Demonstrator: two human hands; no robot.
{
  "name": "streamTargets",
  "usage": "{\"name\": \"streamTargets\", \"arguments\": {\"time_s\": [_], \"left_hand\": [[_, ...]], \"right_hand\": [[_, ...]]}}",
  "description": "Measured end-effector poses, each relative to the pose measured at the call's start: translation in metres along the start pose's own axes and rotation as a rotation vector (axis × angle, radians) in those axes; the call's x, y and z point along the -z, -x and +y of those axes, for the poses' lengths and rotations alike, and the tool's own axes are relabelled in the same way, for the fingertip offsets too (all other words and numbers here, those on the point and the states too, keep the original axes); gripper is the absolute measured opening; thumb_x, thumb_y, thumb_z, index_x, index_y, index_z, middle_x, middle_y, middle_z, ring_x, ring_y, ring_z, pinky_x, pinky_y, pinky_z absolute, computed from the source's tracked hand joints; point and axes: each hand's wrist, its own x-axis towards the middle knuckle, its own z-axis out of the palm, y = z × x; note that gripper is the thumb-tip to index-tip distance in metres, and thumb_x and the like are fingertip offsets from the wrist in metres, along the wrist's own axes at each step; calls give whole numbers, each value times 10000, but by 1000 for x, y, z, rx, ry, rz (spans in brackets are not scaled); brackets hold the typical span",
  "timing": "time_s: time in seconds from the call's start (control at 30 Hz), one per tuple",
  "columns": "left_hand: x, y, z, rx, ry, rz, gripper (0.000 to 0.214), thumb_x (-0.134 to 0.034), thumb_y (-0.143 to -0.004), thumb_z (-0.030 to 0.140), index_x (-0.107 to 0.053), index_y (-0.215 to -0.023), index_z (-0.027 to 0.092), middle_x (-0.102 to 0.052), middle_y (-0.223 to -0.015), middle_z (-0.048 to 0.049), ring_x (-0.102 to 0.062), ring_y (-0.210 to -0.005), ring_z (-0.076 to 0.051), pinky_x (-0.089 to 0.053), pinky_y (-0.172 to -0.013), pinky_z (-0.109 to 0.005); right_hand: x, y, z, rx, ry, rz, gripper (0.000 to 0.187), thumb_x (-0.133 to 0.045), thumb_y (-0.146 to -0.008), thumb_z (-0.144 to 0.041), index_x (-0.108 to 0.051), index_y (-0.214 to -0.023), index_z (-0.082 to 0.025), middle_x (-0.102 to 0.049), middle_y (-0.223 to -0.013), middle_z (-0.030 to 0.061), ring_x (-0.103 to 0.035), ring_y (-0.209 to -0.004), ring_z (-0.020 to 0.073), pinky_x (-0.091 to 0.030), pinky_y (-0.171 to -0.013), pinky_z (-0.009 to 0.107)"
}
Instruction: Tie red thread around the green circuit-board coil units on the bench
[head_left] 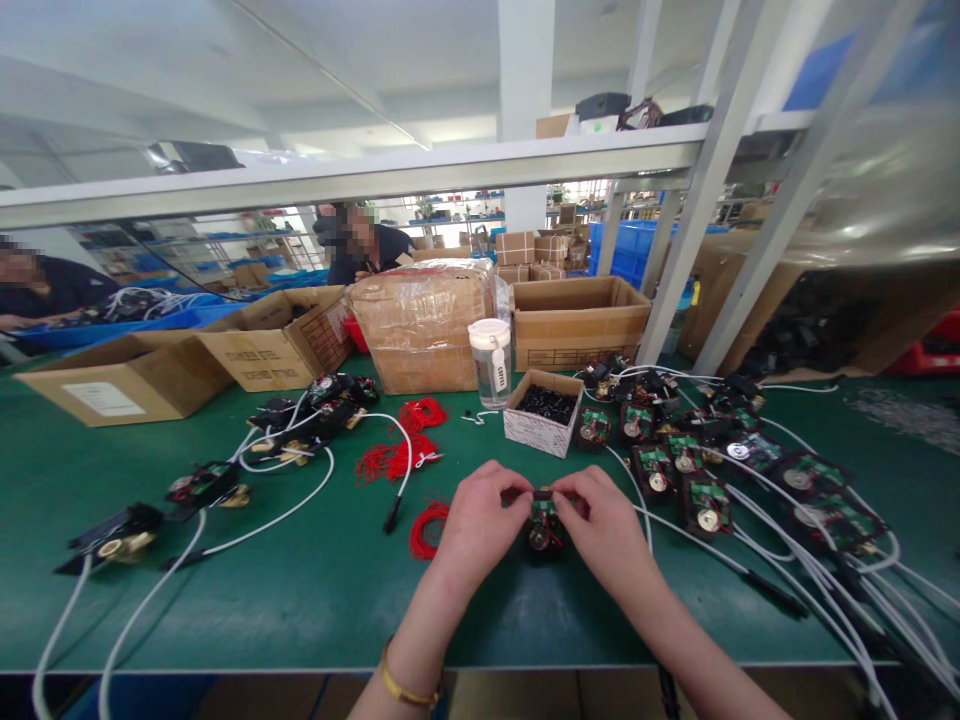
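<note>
A small black module with a green circuit board [541,523] rests on the green table mat [315,590] in front of me. My left hand [480,520] pinches its left side with curled fingers. My right hand [600,520] grips its right side the same way, fingertips meeting over the top edge. A white cable runs from the module away to the right. Loops of thin red wire [427,528] lie just left of my left hand.
Several similar modules with white cables [697,470] crowd the right. Finished ones lie at left [307,415]. A small box of black parts [546,410], a clear jar [490,362] and cardboard boxes [424,325] stand behind. Two people sit at the far left.
</note>
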Motion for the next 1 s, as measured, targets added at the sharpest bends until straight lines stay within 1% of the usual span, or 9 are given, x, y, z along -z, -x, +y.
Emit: {"name": "streamTargets", "arguments": {"time_s": [0.13,0.23,0.3,0.4,0.47,0.6,0.73,0.87,1.0], "left_hand": [[-1,1,1,-1,10,14,185,-647,-802,110,-777,-812,241,-686,-826,9,-658,-802,-150,-487,-766,-267],[-1,2,1,24,27,17,176,-658,-802,112,-780,-802,240,-683,-810,12,-659,-792,-148,-487,-761,-263],[-1,2,2,45,45,13,169,-664,-805,119,-784,-802,238,-684,-806,12,-660,-783,-146,-489,-756,-261],[-1,1,1,51,63,17,171,-667,-807,118,-790,-807,237,-684,-805,11,-660,-776,-145,-490,-748,-258],[-1,1,1,48,61,20,169,-669,-804,116,-791,-803,234,-681,-799,9,-658,-772,-145,-488,-743,-258],[-1,0,1,54,63,18,166,-673,-804,119,-794,-806,232,-684,-803,6,-658,-776,-148,-487,-744,-259],[0,0,0,56,69,3,165,-672,-810,132,-800,-817,235,-692,-812,3,-664,-791,-154,-489,-752,-265],[1,1,-2,54,71,-5,169,-670,-816,141,-806,-832,240,-704,-824,0,-671,-814,-162,-488,-774,-276],[1,2,-5,56,102,-15,166,-667,-827,155,-807,-845,243,-719,-849,-6,-676,-852,-176,-487,-811,-291]], "right_hand": [[-1,1,-1,29,21,13,161,-541,-927,-225,-685,-857,-221,-591,-882,44,-596,-769,202,-485,-714,345],[0,0,3,13,-45,-6,206,-510,-942,-251,-706,-889,-218,-620,-898,53,-628,-857,219,-494,-792,364],[3,-1,7,-28,-107,-42,234,-505,-940,-281,-730,-921,-222,-646,-902,55,-641,-887,226,-498,-816,372],[7,-2,11,-101,-174,-96,262,-517,-919,-335,-756,-952,-234,-669,-894,48,-647,-856,224,-508,-792,370],[9,-3,12,-118,-187,-107,269,-532,-905,-366,-764,-951,-237,-675,-895,49,-650,-850,225,-513,-780,368],[7,-4,11,-108,-190,-90,259,-542,-899,-377,-755,-927,-231,-682,-907,53,-649,-881,230,-513,-792,369],[5,-3,16,-134,-223,-117,275,-503,-902,-357,-743,-947,-230,-670,-895,40,-632,-829,214,-503,-781,368],[4,-3,19,-134,-225,-141,266,-527,-883,-364,-735,-969,-224,-669,-957,58,-636,-898,226,-500,-808,373],[3,-1,14,-130,-204,-127,241,-537,-873,-350,-721,-959,-220,-638,-921,49,-624,-821,210,-501,-768,365]]}}
